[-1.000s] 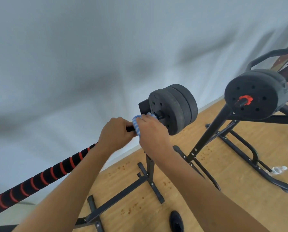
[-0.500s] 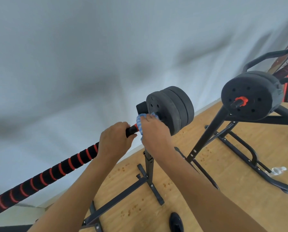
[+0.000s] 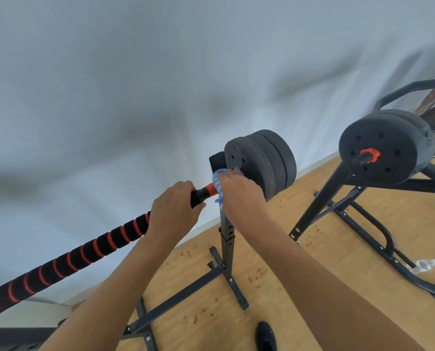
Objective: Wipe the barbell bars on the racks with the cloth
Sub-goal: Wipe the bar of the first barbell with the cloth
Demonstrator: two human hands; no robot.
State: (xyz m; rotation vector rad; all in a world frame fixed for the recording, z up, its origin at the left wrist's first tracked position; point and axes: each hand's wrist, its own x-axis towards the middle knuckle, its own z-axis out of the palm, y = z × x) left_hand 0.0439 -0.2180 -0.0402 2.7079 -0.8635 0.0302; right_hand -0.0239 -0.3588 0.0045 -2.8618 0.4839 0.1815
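Note:
A barbell bar (image 3: 67,260) with black foam and red rings runs from the lower left up to black weight plates (image 3: 259,160) and rests on a black rack post (image 3: 227,239). My left hand (image 3: 173,211) grips the bar just short of its red end collar (image 3: 210,190). My right hand (image 3: 241,193) holds a blue and white cloth (image 3: 217,184) wrapped round the bar between the collar and the plates. A second barbell's plates (image 3: 383,148) with a red collar sit on another rack at the right.
The second rack's black legs (image 3: 378,234) spread over the wooden floor (image 3: 300,249) at the right. A clear plastic bottle (image 3: 425,264) lies by its foot. A white wall rises behind. A dark shoe (image 3: 265,335) shows at the bottom edge.
My left hand has slid back down the bar away from the right hand, uncovering the red collar between them. The cloth stays by the plates.

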